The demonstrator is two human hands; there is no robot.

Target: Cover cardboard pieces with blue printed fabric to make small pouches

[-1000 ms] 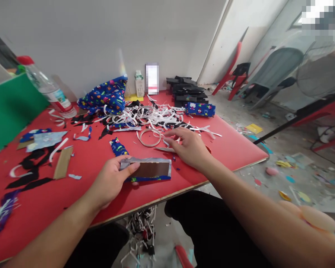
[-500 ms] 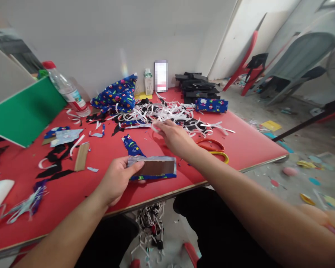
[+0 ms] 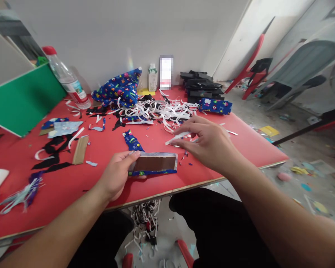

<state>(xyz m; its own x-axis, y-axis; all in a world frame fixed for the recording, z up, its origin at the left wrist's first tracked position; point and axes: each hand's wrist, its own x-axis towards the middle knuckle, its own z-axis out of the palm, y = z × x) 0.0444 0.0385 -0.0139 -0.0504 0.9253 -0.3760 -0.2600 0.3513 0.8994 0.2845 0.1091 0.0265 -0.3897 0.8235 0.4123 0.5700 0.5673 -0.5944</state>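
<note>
My left hand (image 3: 115,178) grips the left end of a brown cardboard piece (image 3: 155,163) that lies flat on blue printed fabric near the front edge of the red table (image 3: 100,193). My right hand (image 3: 210,143) hovers just right of and above that piece, pinching a thin white strip (image 3: 176,138) between thumb and fingers. A small scrap of the same blue fabric (image 3: 131,140) lies just behind the cardboard piece.
A heap of white strips (image 3: 159,110) and a blue fabric bundle (image 3: 118,89) lie mid-table. Black pieces are stacked (image 3: 202,86) at the back right, beside a wrapped blue piece (image 3: 215,106). A bottle (image 3: 65,79) and green board (image 3: 22,100) stand left. Scraps litter the floor.
My right hand has pulled back from the heap of strips toward the cardboard piece, now holding a white strip. It now covers the scissors. My left hand has kept its grip.
</note>
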